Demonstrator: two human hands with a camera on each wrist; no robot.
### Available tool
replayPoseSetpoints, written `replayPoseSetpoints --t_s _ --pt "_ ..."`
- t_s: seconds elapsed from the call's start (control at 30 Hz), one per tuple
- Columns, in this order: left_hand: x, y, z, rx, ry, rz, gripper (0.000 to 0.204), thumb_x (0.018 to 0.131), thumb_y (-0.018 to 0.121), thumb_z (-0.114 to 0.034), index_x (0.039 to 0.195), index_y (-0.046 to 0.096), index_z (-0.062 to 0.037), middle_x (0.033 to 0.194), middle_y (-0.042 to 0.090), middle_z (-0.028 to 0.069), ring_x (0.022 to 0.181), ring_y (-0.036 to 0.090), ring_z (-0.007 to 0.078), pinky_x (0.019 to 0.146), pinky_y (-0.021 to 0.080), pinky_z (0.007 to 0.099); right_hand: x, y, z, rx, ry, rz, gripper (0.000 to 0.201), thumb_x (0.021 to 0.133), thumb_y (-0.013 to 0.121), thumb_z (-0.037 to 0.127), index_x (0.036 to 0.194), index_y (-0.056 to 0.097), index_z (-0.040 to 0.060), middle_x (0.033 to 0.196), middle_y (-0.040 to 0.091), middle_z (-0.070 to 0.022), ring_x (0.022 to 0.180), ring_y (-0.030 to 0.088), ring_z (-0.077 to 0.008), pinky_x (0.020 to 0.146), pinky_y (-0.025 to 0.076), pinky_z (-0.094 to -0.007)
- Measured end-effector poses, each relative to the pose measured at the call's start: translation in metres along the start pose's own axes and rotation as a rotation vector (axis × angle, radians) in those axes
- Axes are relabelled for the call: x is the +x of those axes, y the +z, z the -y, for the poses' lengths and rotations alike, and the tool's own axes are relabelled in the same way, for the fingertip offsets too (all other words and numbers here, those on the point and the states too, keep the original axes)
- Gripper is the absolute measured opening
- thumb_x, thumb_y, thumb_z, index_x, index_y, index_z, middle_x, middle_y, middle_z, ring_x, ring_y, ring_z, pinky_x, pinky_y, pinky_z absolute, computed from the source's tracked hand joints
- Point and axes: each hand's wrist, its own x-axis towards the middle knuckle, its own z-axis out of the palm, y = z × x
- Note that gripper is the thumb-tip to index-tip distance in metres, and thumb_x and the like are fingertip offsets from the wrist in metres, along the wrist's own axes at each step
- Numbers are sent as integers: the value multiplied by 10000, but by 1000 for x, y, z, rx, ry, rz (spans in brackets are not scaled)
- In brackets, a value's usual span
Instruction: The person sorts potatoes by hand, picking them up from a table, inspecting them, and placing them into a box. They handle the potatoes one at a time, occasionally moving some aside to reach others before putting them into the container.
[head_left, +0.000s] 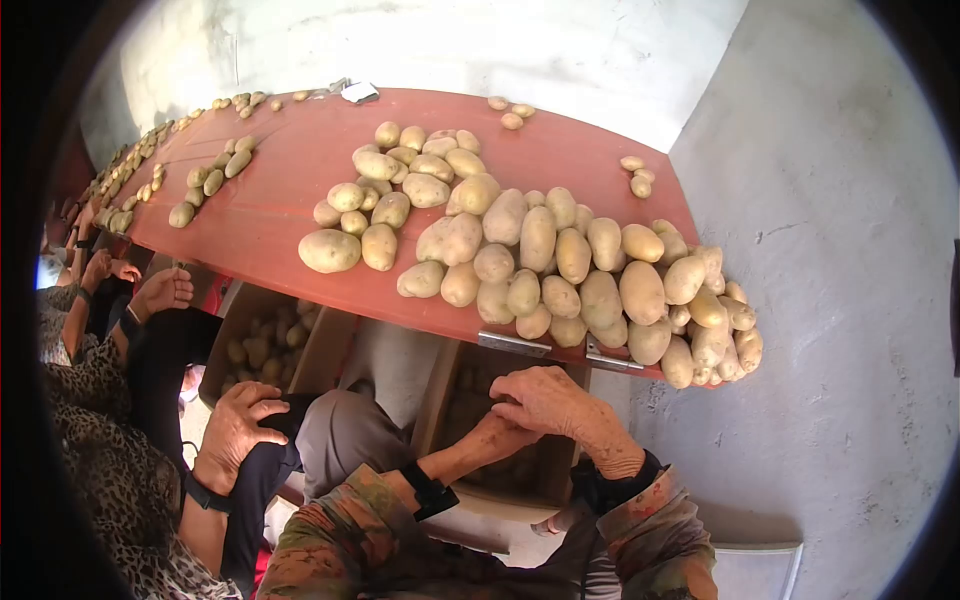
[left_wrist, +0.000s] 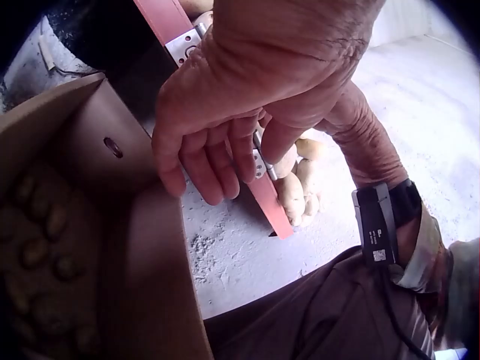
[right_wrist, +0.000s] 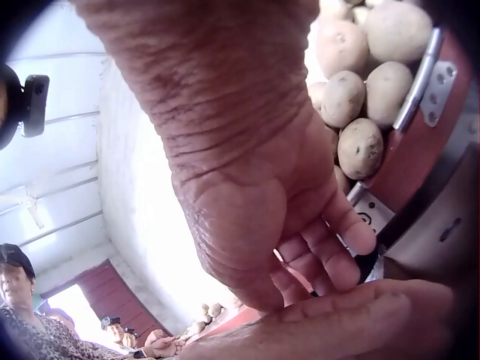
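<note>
Many potatoes (head_left: 573,255) at right look firm, moderately light, bruisable, best cupped round the middle; right hand (head_left: 552,402) over left hand (head_left: 492,440), touching, fingers loosely bent

In my head view, bright glare washes the upper middle; both wrist views show overexposed patches and dark, curved corners.

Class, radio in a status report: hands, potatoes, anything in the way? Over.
Right hand over left hand, both empty. Potatoes heaped at the table's near edge. Nothing seen blocking; box below the hands.
</note>
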Motion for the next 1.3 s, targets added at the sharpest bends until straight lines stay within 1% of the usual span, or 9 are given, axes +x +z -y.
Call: replayPoseSetpoints --t_s 0.27,0.4,1.0,1.07,1.1,1.17,1.2,1.23,1.3 --pt "3 5 12 69 131 -44 302 860 671 -168 1121 622 -25 1076 642 158 1009 616 273 825 486 395 0 -1 0 8 -14 -32 267 871 628 283 1041 649 78 948 680 -153 916 651 -353 800 516 -448" --pt "2 3 9 -22 95 -24 312 858 673 -166 1129 615 -21 1086 637 164 1017 614 279 831 484 398 0 -2 1 18 -8 -48 270 873 628 285 1044 648 78 953 679 -151 921 651 -351 802 516 -448" --pt "6 8 24 95 160 -48 313 848 684 -165 1121 625 -24 1083 640 158 1030 613 279 837 484 395 1 1 0 2 -28 -29 257 870 634 278 1034 649 81 937 676 -143 909 649 -352 790 514 -445" --pt "3 7 19 -18 62 -51 293 866 665 -185 1101 644 -11 1019 666 150 964 640 249 816 493 368 0 -1 2 36 -82 -179 245 852 663 236 1044 652 84 937 674 -131 878 655 -346 750 528 -434" --pt "2 6 19 -18 63 -49 293 866 665 -185 1101 644 -11 1019 666 150 964 640 249 816 493 368 0 -3 3 36 -80 -180 245 852 663 236 1044 652 84 937 674 -131 878 655 -346 750 528 -434" --pt "-2 4 19 -289 -99 49 280 885 630 -207 1065 669 5 926 689 132 883 656 211 796 502 336 0 -9 7 41 -196 -605 251 824 702 181 1050 656 83 935 672 -117 843 664 -322 699 541 -402" --pt "-3 4 15 -289 -97 49 280 885 630 -207 1065 669 5 926 689 132 883 656 211 796 502 336 -2 -15 9 -15 -193 -682 258 792 729 116 1035 656 71 930 672 -108 816 671 -300 671 546 -371" --pt "-5 2 8 -285 -96 45 285 887 618 -216 1050 679 9 895 693 123 859 653 197 792 504 328 -2 -20 10 -16 -193 -682 258 792 729 116 1035 656 71 930 672 -108 816 671 -300 671 546 -371" --pt "-5 -1 4 -279 -93 43 292 888 605 -225 1036 690 12 864 696 113 834 651 183 789 506 320 -3 -28 8 -73 -186 -964 248 779 728 77 1017 657 58 929 670 -108 799 671 -291 673 545 -364"
